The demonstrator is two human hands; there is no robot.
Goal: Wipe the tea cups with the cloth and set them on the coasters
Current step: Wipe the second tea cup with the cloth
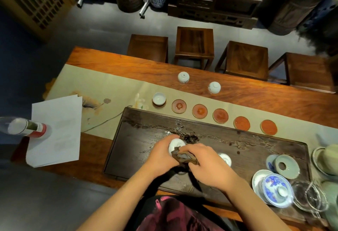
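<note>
Over the dark wooden tea tray (256, 144), my left hand (161, 155) holds a white tea cup (176, 144). My right hand (208, 165) grips a brown cloth (184, 156) pressed against that cup. Another white cup (225, 158) sits on the tray just right of my right hand. One cup (159, 98) stands upright on the leftmost coaster. Several red round coasters (199, 111) lie bare in a row to its right on the beige runner. Two cups (183, 77) (214, 87) rest upside down on the table beyond the row.
A gaiwan lid (287, 166), blue-and-white dishes (277, 187) and glassware (309, 197) crowd the tray's right end. White paper sheets (56, 130) and a bottle (25, 126) lie at the left. Wooden stools (194, 44) line the table's far side.
</note>
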